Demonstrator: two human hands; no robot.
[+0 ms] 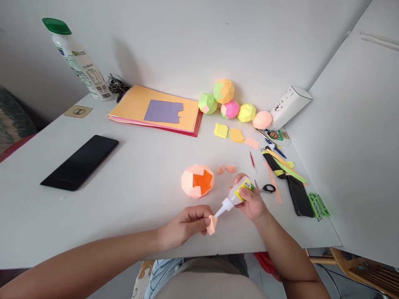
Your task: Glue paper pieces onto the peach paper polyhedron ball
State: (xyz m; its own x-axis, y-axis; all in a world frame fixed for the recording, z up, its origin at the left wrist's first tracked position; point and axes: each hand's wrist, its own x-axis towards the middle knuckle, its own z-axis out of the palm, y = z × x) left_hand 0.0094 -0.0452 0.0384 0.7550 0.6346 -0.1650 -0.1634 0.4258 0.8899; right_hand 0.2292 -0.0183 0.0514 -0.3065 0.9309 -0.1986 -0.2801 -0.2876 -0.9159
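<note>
Between thumb and fingers, my left hand point(187, 226) pinches a small folded piece of peach paper point(212, 225) near the table's front edge. My right hand point(252, 203) grips a glue bottle point(237, 193) with a yellow label, tilted down to the left. Its white nozzle tip is at the upper edge of the paper piece; whether glue is coming out cannot be seen. Just beyond my hands sits a peach paper ball point(188, 182) with an opening that shows its orange inside. Two small folded peach triangles point(225, 169) lie to its right.
Several finished paper balls point(223, 91) are stacked by the wall, with paper scraps point(237, 135) before them. Scissors point(268, 188), pens, paper strips and a black phone point(299, 195) lie at right. A dark tablet point(81, 162), paper stack point(131, 104) and bottle point(82, 66) stand left.
</note>
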